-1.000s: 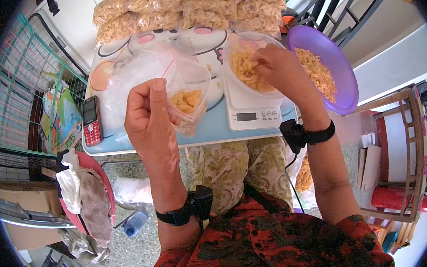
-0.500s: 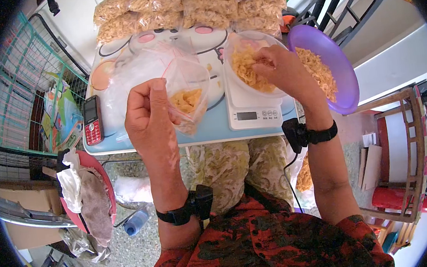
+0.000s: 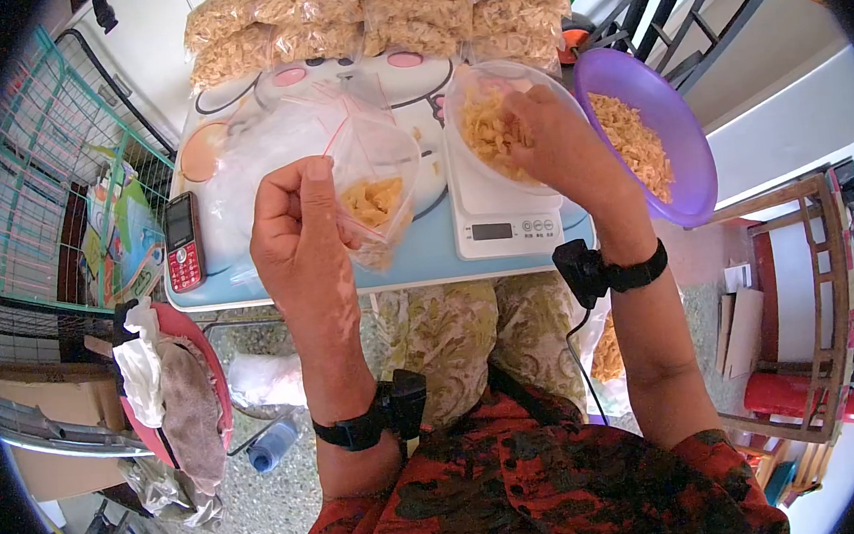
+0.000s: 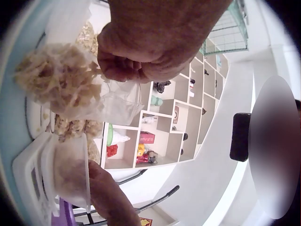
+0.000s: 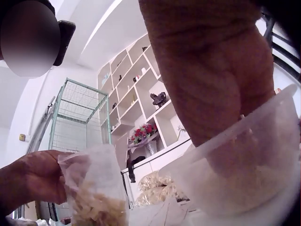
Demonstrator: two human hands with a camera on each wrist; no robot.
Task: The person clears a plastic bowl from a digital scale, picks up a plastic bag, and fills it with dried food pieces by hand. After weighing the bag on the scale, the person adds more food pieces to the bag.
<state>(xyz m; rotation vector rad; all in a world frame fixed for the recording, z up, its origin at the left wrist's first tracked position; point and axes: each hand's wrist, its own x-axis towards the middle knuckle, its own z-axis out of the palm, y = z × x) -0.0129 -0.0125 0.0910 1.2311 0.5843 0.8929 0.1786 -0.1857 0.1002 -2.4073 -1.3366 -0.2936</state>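
Note:
My left hand (image 3: 302,242) pinches the rim of a clear zip bag (image 3: 390,175) with yellowish dried pieces at its bottom. My right hand (image 3: 563,146) is inside a clear plastic bowl (image 3: 456,94), its fingertips down among more of the pieces; how they are curled is hidden. That bowl sits on a white kitchen scale (image 3: 473,215). In the left wrist view the bag (image 4: 59,80) hangs from the left hand (image 4: 155,44). Seen from the right wrist, the right hand (image 5: 211,75) reaches down behind the bowl's wall (image 5: 235,174).
A purple basin (image 3: 695,161) of dried pieces stands right of the scale. Filled bags (image 3: 417,17) are stacked at the table's back. Flat empty bags (image 3: 259,170) lie behind the left hand, and a red phone (image 3: 184,241) lies at the left edge.
My right hand has shifted slightly within the bowl, its fingers now lower among the pieces. The left hand and its bag have hardly moved.

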